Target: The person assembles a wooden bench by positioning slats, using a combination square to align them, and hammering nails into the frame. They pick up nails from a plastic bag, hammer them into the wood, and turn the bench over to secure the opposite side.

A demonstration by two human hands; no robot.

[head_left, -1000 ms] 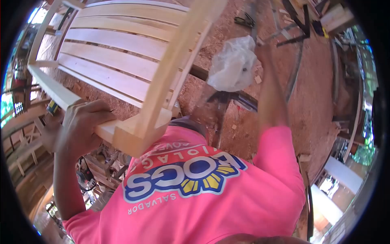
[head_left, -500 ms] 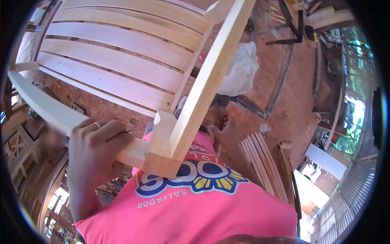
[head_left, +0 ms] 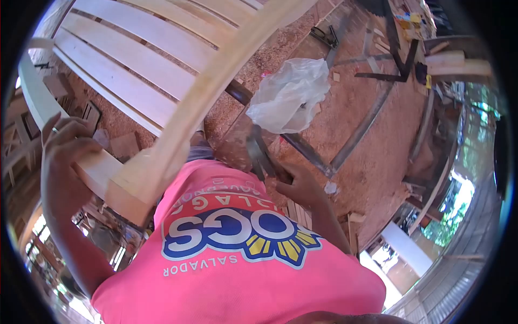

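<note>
My left hand (head_left: pixel 67 154) is wrapped round a pale wooden rail (head_left: pixel 38 100) of a slatted frame, near its corner joint. A long light beam (head_left: pixel 216 75) meets that rail at the corner, in front of my pink shirt. Pale slats (head_left: pixel 129 70) run across the frame behind the beam. Closed round the handle of a dark hammer (head_left: pixel 260 154), my right hand (head_left: pixel 302 186) is right of the beam and apart from it. The hammer's head is smeared by motion.
A crumpled clear plastic bag (head_left: pixel 291 94) lies to the right of the frame. Dark metal bars (head_left: pixel 359 129) and a dark angled piece (head_left: pixel 404 67) lie on the reddish, shaving-strewn ground (head_left: pixel 372 173). Wood planks (head_left: pixel 458 66) are piled at the far right.
The slatted frame and my left hand have shifted left in view. My right hand, earlier blurred and partly behind the beam, now shows clearly with the hammer.
</note>
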